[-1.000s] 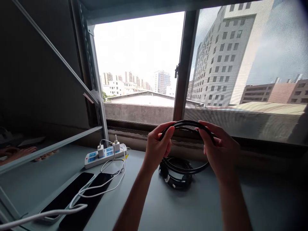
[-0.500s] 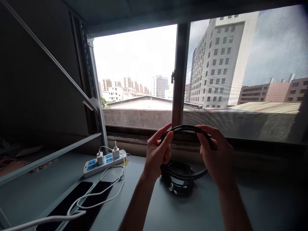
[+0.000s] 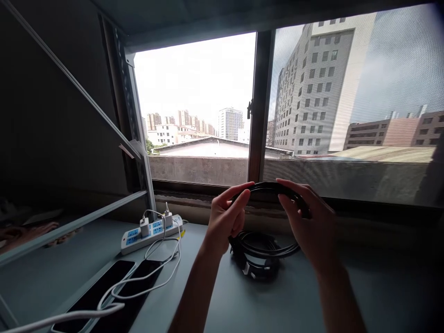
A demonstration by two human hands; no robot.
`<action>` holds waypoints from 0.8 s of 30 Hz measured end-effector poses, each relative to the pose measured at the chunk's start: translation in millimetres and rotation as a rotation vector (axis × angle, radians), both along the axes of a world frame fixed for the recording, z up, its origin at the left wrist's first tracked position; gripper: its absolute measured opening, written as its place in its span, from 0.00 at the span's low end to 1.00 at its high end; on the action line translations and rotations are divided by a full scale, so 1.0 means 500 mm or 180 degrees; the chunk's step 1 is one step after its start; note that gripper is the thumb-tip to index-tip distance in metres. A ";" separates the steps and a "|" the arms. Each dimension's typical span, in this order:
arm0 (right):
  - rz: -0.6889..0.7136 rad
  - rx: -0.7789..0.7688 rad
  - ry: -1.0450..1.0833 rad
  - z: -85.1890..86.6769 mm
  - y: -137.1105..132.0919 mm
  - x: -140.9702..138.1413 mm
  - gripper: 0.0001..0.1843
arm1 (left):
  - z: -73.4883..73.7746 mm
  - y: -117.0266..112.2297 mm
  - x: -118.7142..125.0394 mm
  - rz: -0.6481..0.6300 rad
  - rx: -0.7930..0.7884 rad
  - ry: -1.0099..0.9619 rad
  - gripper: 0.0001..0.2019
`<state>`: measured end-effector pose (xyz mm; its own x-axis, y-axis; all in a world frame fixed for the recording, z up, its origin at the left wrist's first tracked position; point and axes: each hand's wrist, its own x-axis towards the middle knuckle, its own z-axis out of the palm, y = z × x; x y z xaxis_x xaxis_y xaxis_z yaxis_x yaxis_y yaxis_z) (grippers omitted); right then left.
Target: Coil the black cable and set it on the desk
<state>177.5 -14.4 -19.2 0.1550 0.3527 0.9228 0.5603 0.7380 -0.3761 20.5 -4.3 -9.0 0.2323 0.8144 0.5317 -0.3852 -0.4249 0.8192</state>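
Between my two hands a coiled black cable [image 3: 266,186] is held up as a ring above the table. My left hand [image 3: 227,217] pinches its left side between thumb and fingers. On the opposite side, my right hand [image 3: 308,217] grips the upper right of the coil, the thumb inside the ring and the fingers over the top. Below and behind the ring, another bundle of black cable [image 3: 255,273] lies on the table, with small pale connector ends or tags showing. The held coil partly covers that bundle.
A white power strip [image 3: 152,235] with two plugged-in chargers stands at the left. White cables [image 3: 149,293] trail across two dark phone-like slabs [image 3: 97,291]. A metal shelf post [image 3: 150,180] rises by the window. At far left, another person's hand [image 3: 31,233] rests on the surface.
My right hand has shifted slightly left along the top of the coil. The left fingertips have come slightly rightward over the cable. The coil stays held at about the same height.
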 end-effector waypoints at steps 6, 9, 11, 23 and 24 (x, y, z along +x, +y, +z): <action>0.0020 0.0038 0.0068 -0.001 0.006 -0.002 0.06 | -0.002 0.001 0.008 0.0445 0.0192 0.0137 0.16; 0.0040 -0.0022 0.0148 -0.003 0.008 -0.001 0.04 | -0.001 -0.002 0.015 0.0532 0.0246 0.0117 0.14; 0.0059 -0.0061 0.0163 -0.004 0.007 0.001 0.04 | 0.000 -0.006 0.019 0.0552 0.0229 0.0088 0.14; -0.0082 -0.0323 0.0504 -0.009 0.005 0.001 0.11 | -0.002 0.000 0.022 0.0537 0.0186 0.0503 0.15; 0.0041 -0.0514 0.0505 -0.008 0.002 0.002 0.12 | -0.002 0.002 0.018 0.0588 0.0181 0.0470 0.16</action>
